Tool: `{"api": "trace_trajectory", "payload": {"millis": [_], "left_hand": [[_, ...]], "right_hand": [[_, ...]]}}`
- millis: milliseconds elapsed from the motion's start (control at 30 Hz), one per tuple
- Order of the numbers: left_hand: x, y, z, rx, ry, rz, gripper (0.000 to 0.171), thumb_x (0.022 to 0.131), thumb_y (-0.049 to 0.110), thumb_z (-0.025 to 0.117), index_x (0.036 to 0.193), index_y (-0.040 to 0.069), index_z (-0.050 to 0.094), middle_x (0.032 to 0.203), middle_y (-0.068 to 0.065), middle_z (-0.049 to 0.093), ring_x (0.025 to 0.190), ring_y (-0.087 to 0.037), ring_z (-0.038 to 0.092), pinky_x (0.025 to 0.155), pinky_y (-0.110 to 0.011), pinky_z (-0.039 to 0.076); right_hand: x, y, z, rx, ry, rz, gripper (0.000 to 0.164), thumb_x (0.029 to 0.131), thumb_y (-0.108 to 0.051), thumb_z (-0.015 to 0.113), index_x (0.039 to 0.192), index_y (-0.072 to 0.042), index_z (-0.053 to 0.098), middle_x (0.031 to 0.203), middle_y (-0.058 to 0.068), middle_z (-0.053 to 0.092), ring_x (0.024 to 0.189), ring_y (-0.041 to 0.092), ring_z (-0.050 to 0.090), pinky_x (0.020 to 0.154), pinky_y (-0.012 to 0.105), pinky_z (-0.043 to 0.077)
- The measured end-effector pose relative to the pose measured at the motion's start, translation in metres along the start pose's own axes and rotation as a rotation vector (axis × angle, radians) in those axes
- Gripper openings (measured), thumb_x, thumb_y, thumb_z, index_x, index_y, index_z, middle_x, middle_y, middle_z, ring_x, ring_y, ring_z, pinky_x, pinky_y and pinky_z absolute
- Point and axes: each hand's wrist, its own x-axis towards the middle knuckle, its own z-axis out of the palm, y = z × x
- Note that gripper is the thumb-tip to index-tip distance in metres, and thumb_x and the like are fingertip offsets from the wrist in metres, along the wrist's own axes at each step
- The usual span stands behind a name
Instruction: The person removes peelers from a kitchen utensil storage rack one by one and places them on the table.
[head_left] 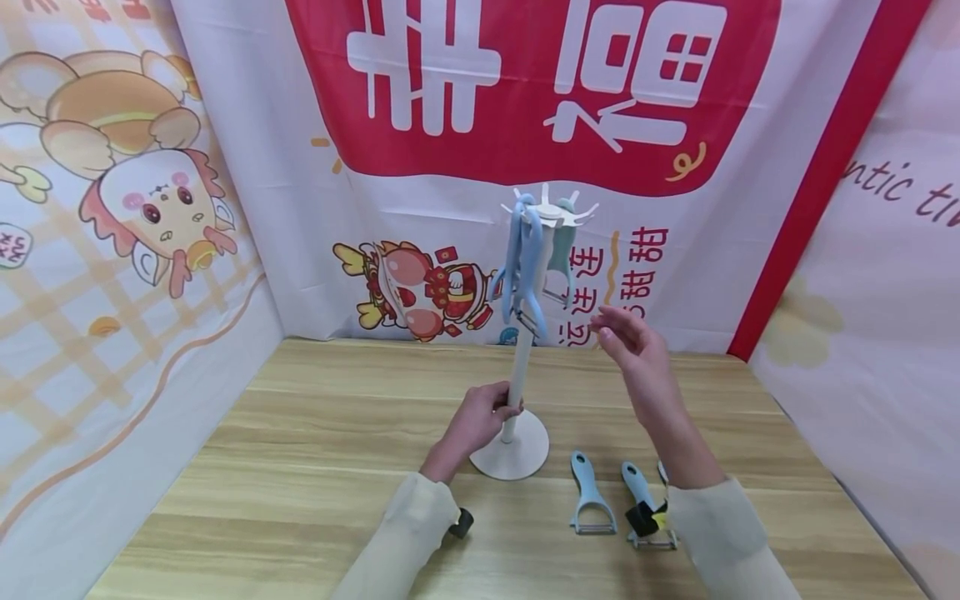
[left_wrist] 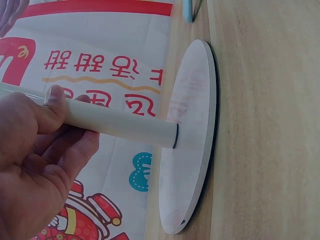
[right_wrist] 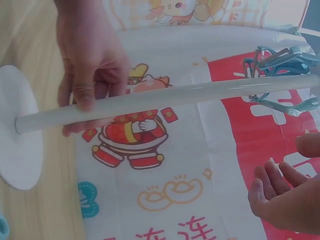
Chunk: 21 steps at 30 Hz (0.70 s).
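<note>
A white stand rises from a round base point(head_left: 528, 454), with a ring of hooks point(head_left: 553, 213) at its top. Blue peelers point(head_left: 531, 258) hang on the near left side of the ring, and a greener peeler point(head_left: 560, 254) hangs behind at right. Low on the white pole point(left_wrist: 125, 122), my left hand point(head_left: 476, 419) grips it between thumb and fingers, just above the base. My right hand point(head_left: 647, 367) is raised in the air to the right of the pole, below the hooks. Its fingers are loosely bent and hold nothing.
On the wooden table point(head_left: 300, 467), a light blue peeler point(head_left: 587, 483) lies to the right of the base. More peelers point(head_left: 636, 479) lie beside it, partly hidden by the right wrist's camera and sleeve. Printed cloths point(head_left: 315, 250) close off the back and sides.
</note>
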Motion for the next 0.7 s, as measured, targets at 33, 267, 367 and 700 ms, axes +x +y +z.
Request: {"api": "trace_trajectory", "payload": {"millis": [33,267,367,700], "left_hand": [[0.0,0.0,0.0,0.0,0.0,0.003,0.011,0.097,0.007,0.062,0.107,0.005,0.067,0.101,-0.004,0.072,0.104,-0.02,0.069,0.096,-0.043,0.057],[0.0,-0.001,0.001,0.011,0.003,0.011,0.01,0.097,0.008,0.062,0.106,0.008,0.067,0.101,-0.003,0.072,0.104,-0.019,0.069,0.096,-0.041,0.058],[0.0,0.0,0.0,0.001,-0.001,0.002,0.011,0.097,0.008,0.062,0.107,0.008,0.067,0.101,-0.002,0.072,0.104,-0.019,0.069,0.097,-0.042,0.057],[0.001,-0.001,0.0,-0.023,-0.006,-0.03,0.014,0.097,0.008,0.062,0.11,0.006,0.067,0.102,-0.002,0.071,0.106,-0.02,0.068,0.098,-0.045,0.056]], "right_hand": [[0.001,-0.002,0.0,0.008,0.004,-0.008,0.046,0.103,-0.021,0.055,0.145,-0.004,0.044,0.127,0.0,0.059,0.12,0.011,0.055,0.096,0.009,0.048],[0.007,-0.014,0.0,0.011,0.018,-0.041,0.048,0.102,-0.025,0.057,0.145,-0.006,0.046,0.127,-0.001,0.059,0.12,0.011,0.055,0.095,0.01,0.049],[0.01,-0.019,0.001,-0.001,0.013,-0.043,0.049,0.102,-0.026,0.057,0.145,-0.006,0.045,0.129,0.001,0.058,0.122,0.011,0.054,0.098,0.009,0.047],[0.02,-0.032,0.006,0.028,0.0,-0.076,0.047,0.101,-0.024,0.058,0.144,-0.008,0.048,0.138,0.012,0.055,0.124,0.014,0.053,0.098,0.009,0.047]]}}
